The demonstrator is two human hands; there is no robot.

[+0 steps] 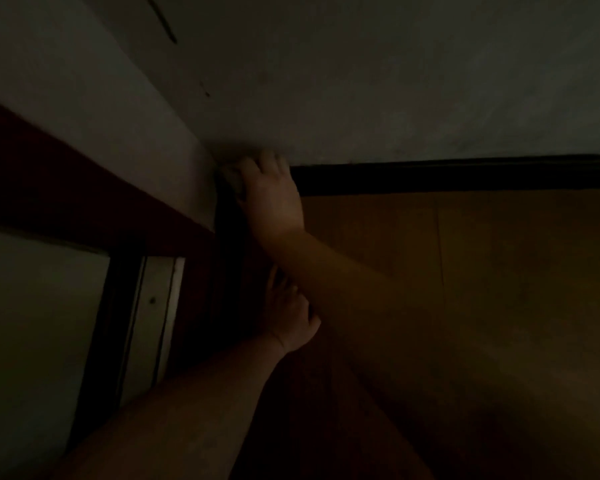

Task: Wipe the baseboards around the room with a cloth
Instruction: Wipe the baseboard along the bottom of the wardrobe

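Dim room, brown floor [499, 271] at right, pale wall [395, 81] across the top, dark baseboard [447, 174] running along its foot; at centre the right hand [272, 199] presses a pale cloth [231, 176] into the corner, fingers curled on it; left hand [290, 317] lower centre, beneath the forearm, grip impossible to tell
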